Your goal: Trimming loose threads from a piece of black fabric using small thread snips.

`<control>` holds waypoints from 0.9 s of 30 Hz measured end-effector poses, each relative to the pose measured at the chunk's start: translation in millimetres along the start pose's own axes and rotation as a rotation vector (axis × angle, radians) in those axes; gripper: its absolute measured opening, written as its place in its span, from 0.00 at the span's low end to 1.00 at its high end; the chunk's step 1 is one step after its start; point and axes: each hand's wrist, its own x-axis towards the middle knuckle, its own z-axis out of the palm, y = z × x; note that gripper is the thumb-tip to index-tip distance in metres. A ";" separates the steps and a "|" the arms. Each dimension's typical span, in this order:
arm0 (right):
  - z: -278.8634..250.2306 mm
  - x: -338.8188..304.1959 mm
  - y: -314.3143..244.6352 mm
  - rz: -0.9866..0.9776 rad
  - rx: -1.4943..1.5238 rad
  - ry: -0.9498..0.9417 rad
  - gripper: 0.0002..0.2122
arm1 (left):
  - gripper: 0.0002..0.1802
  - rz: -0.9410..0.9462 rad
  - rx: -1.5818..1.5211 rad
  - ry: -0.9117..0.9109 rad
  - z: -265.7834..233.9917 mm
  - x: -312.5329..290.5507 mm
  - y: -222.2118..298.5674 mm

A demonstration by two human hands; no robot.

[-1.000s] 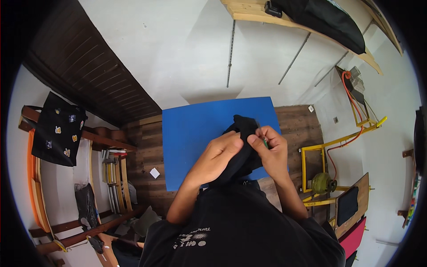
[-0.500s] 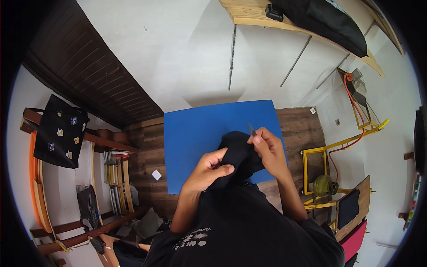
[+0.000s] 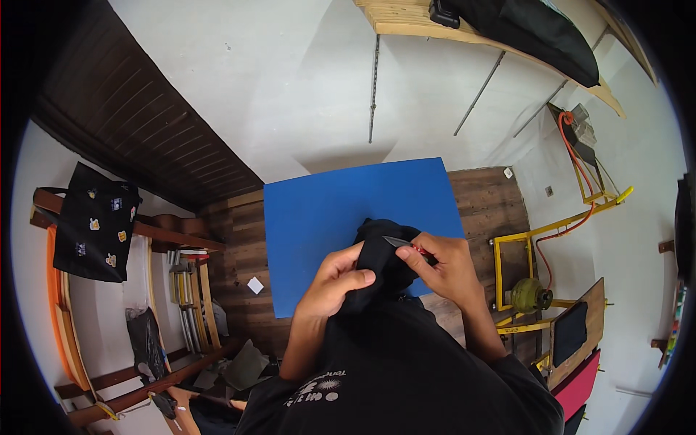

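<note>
My left hand (image 3: 336, 280) grips a bunched piece of black cloth (image 3: 377, 250), thumb on top and fingers behind it. The cloth is held up in front of my body, over the near part of the blue table (image 3: 312, 225). My right hand (image 3: 447, 268) is closed around a small pointed cutting tool (image 3: 395, 241) with a grey blade and some red at its handle; I cannot tell whether it is thread snips or a knife. Its tip points left, over the cloth's upper part. Whether it touches the fabric cannot be made out.
A yellow metal frame (image 3: 498, 272) with a greenish round tank (image 3: 531, 296) and orange hose stands right of the table. To the left, a black printed bag (image 3: 98, 225) hangs over a wooden rack. A wooden shelf (image 3: 406, 19) juts from the wall above.
My right hand has turned and come lower, so the tool's blade now points left over the cloth instead of upward. The left hand keeps its hold on the cloth.
</note>
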 end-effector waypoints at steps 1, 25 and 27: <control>0.8 0.7 -0.7 -0.001 0.001 -0.001 0.14 | 0.23 -0.005 -0.004 -0.002 -2.8 -0.3 -2.0; 7.5 5.7 -15.0 -0.065 0.189 -0.227 0.15 | 0.55 -0.010 -0.138 0.014 8.2 11.9 20.7; 6.2 5.3 -14.4 -0.115 0.132 -0.207 0.14 | 0.55 -0.005 -0.110 0.018 9.7 12.1 23.3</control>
